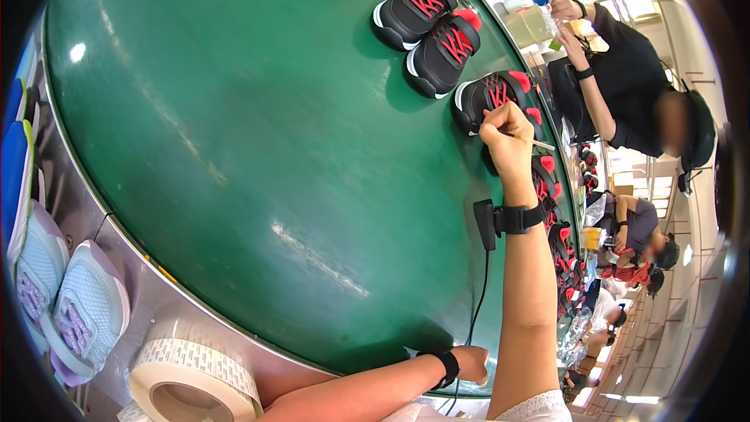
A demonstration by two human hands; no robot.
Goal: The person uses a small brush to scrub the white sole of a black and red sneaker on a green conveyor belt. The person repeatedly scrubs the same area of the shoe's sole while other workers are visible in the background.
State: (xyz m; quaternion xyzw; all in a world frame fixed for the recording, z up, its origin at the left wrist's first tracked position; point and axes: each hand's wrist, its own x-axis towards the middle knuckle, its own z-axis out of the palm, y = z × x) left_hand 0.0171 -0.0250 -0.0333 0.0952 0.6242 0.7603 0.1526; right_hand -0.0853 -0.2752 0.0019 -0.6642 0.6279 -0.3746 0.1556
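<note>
My right hand (508, 134) is closed around a thin, pale stick-like tool (542, 144), whose end pokes out on the right side of the fist. The fist is at the toe of a black child's sneaker (486, 100) with red laces and a red lining, and covers part of it. Whether the tool touches the shoe cannot be made out. Low in the view, my left hand (472, 364) is near my right forearm, over the green belt's near edge. Its fingers are mostly hidden. Black straps circle both wrists.
A pair of matching black sneakers (442, 55) stands farther up the green conveyor belt (258, 148); several more line its right side. Light-blue sneakers (90, 305) and a label roll (195, 383) are at the lower left. A person in black (633, 70) works across the belt.
</note>
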